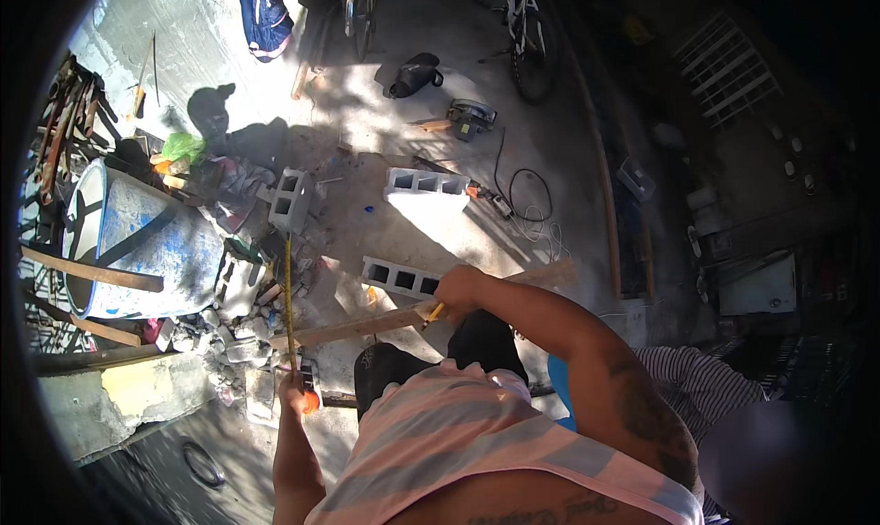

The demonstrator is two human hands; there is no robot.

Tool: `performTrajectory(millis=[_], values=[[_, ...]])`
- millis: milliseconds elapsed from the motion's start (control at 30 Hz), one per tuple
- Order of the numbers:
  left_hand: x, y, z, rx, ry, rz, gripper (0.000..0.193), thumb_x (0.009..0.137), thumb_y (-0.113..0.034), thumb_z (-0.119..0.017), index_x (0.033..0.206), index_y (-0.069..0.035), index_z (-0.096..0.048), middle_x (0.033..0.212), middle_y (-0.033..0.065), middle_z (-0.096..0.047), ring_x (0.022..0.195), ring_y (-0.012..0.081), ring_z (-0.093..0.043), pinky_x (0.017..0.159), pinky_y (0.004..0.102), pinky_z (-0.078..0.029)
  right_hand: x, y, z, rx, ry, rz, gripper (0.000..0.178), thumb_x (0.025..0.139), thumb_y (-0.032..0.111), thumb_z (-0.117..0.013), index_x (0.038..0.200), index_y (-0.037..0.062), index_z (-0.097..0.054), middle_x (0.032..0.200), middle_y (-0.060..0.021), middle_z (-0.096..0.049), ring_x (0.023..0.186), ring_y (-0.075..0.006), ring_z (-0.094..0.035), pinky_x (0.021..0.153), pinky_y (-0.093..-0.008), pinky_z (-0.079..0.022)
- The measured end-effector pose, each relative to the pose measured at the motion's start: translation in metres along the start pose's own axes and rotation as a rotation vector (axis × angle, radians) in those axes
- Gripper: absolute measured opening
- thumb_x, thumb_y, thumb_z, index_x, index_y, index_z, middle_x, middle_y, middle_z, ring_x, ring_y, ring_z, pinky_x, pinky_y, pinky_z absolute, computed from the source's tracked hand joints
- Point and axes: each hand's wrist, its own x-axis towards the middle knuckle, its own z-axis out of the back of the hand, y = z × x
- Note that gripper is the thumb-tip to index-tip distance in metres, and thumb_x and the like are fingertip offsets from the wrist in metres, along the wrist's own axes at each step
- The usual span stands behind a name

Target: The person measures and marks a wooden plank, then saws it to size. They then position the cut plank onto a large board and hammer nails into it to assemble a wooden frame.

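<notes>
My left hand (291,393) is closed around an orange tape measure (311,402). Its yellow blade (289,296) is drawn out away from me, crossing the left end of a long wooden board (367,327). The board lies slantwise in front of my knees. Over its middle my right hand (456,289) is closed, with a yellow pencil (433,315) jutting from the fingers, dark tip down. A hollow concrete block (401,278) sits just beyond the board, close to that hand; whether they touch is hard to tell.
Two more hollow blocks (427,183) (291,200) stand farther off. Broken rubble (243,334) and a tipped blue-white drum (160,241) lie left. Beyond are a circular saw (471,118), a cable (530,193) and bicycles (534,58). A person in a striped shirt (689,371) is close at right.
</notes>
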Motion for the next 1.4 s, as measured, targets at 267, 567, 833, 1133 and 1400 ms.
performTrajectory(millis=[267, 567, 833, 1133, 1400], values=[[-0.201, -0.048, -0.103, 0.404, -0.217, 0.494, 0.039, 0.110, -0.025, -0.050, 0.085, 0.002, -0.064, 0.078, 0.0122, -0.067, 0.072, 0.0247, -0.064, 0.069, 0.0434, -0.051, 0.189, -0.106, -0.111, 0.024, 0.239, 0.621, 0.033, 0.069, 0.036, -0.083, 0.091, 0.0113, -0.085, 0.086, -0.0125, -0.079, 0.086, -0.0341, -0.077, 0.076, -0.0490, -0.061], [-0.273, -0.084, -0.355, -0.084, -0.257, 1.024, 0.033, 0.113, -0.025, -0.054, 0.090, -0.004, -0.065, 0.075, 0.0013, -0.063, 0.065, 0.0098, -0.059, 0.063, 0.0299, -0.052, 0.363, -0.214, -0.209, -0.154, 0.373, 0.921, 0.031, 0.069, 0.035, -0.085, 0.094, 0.0164, -0.086, 0.096, -0.0084, -0.082, 0.093, -0.0310, -0.079, 0.082, -0.0443, -0.064], [-0.176, -0.107, -0.463, -0.256, -0.295, 0.897, 0.031, 0.115, -0.026, -0.054, 0.094, -0.006, -0.064, 0.081, -0.0002, -0.063, 0.070, 0.0080, -0.059, 0.065, 0.0275, -0.048, 0.436, -0.250, -0.217, -0.273, 0.375, 0.796, 0.038, 0.074, 0.030, -0.085, 0.110, 0.0168, -0.085, 0.118, -0.0041, -0.078, 0.103, -0.0281, -0.078, 0.084, -0.0445, -0.063], [-0.160, -0.051, -0.490, -0.005, -0.216, 0.848, 0.033, 0.113, -0.028, -0.058, 0.091, -0.006, -0.067, 0.079, -0.0011, -0.064, 0.070, 0.0078, -0.058, 0.065, 0.0280, -0.049, 0.440, -0.262, -0.292, -0.011, -0.237, 0.422, 0.016, 0.099, 0.019, -0.066, 0.109, 0.0119, -0.077, 0.122, -0.0107, -0.061, 0.109, -0.0292, -0.068, 0.087, -0.0462, -0.062], [-0.019, -0.024, -0.485, 0.349, 0.027, 0.714, 0.039, 0.112, -0.036, -0.058, 0.096, -0.002, -0.068, 0.075, 0.0048, -0.066, 0.071, 0.0160, -0.060, 0.070, 0.0367, -0.050, 0.259, -0.331, -0.345, 0.901, -0.141, -0.140, 0.041, 0.094, 0.030, -0.076, 0.130, 0.0112, -0.071, 0.122, -0.0130, -0.064, 0.108, -0.0368, -0.071, 0.093, -0.0485, -0.057]])
